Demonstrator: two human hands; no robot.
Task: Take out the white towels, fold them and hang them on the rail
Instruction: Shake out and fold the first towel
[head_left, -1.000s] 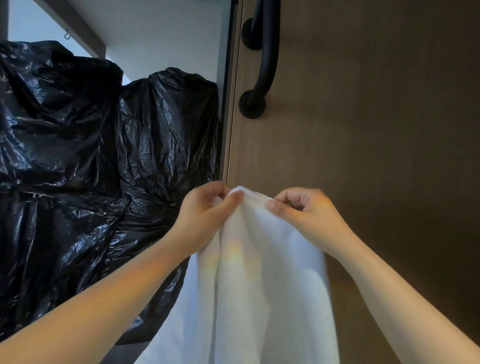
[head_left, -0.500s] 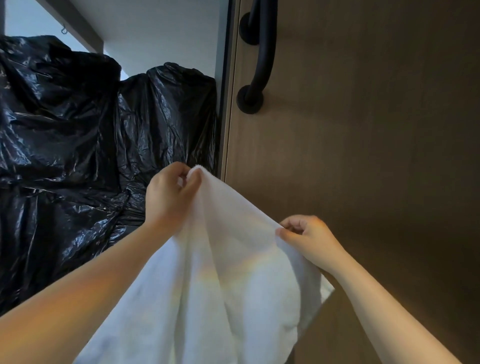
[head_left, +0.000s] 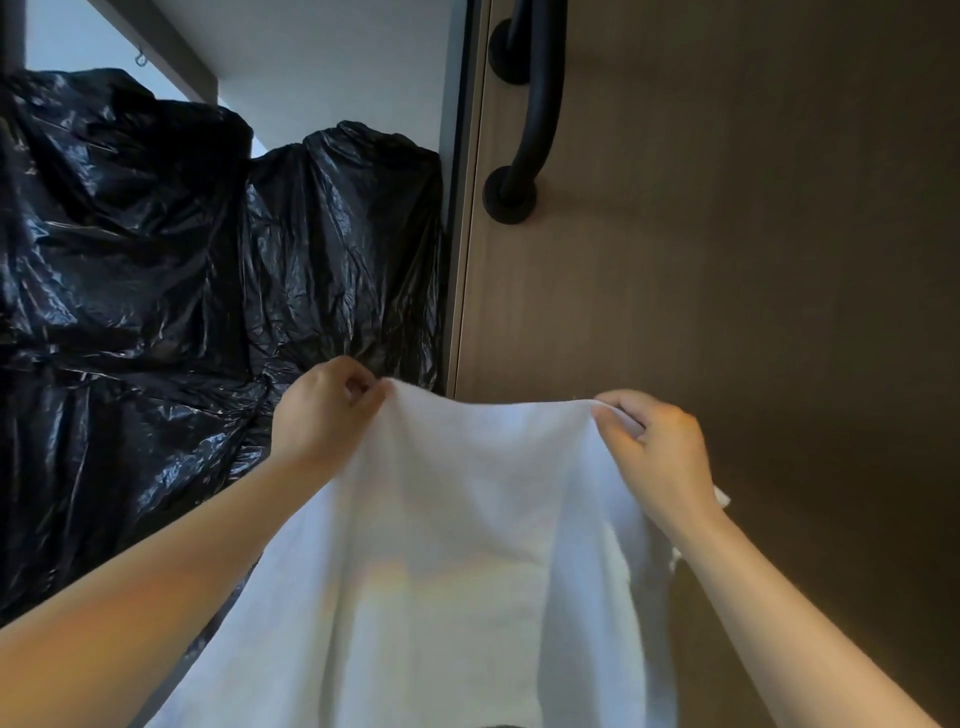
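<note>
A white towel (head_left: 467, 530) hangs spread out in front of me, its top edge stretched nearly level between both hands. My left hand (head_left: 324, 415) pinches the towel's upper left corner. My right hand (head_left: 654, 447) pinches the upper right corner, and a bit of cloth sticks out past my right wrist. The towel's lower part runs out of view at the bottom. A black bar (head_left: 535, 104) is mounted on the wooden panel above, well above the towel; its upper end is cut off by the frame.
Large black plastic bags (head_left: 156, 312) fill the left side, close behind my left hand. A brown wooden panel (head_left: 753, 234) covers the right side. A white wall and ceiling beam show at the upper left.
My hands have moved apart and the towel has spread wide between them. My right hand rose to the height of the left, so the top edge is now nearly level.
</note>
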